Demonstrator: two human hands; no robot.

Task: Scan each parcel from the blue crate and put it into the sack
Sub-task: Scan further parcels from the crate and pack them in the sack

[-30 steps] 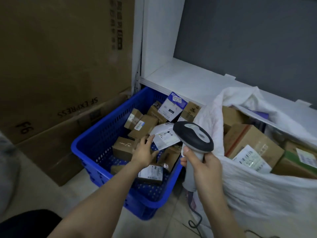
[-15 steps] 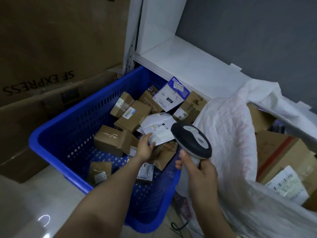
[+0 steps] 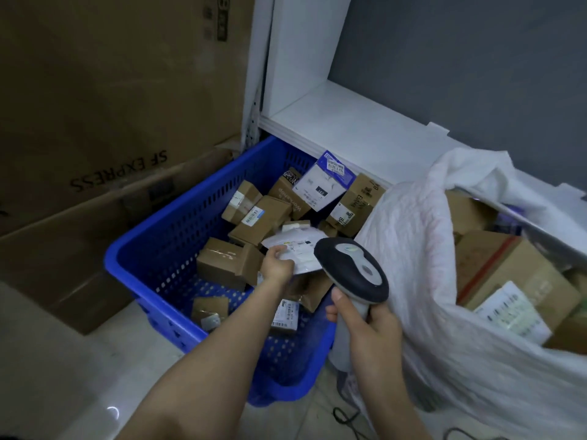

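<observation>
Progress entry. The sack (image 3: 413, 255) stands open to the right of the blue crate (image 3: 178, 223), touching its right rim, and already holds at least 3 brown cartons (image 3: 508, 265). We judge those to be finished parcels. The crate has at least 8 parcels left on its floor and against its far wall, so we estimate the job is well short of done.

Parcel in hand: a white mailer (image 3: 297, 249), lifted just above the pile and over the crate. The left hand (image 3: 278, 265) pinches its near-left edge, thumb on top and fingers curled beneath. The right hand (image 3: 370, 325) is wrapped tight round the handle of the scanner (image 3: 352, 268), whose head sits just beside the mailer's right edge. We judge this parcel to be at the scan step, with bagging to follow.

Not resolved:
1. The scanner's window faces away from us and no beam shows, so we cannot tell whether a read has happened.
2. The mailer's label is blurred and partly behind the scanner head.
3. The forearms cover the crate's near right corner, so more parcels may lie there.
4. The frame cuts off the sack's right side and base, so its fill level is unknown.
5. The cable (image 3: 343, 417) runs out of view.
</observation>
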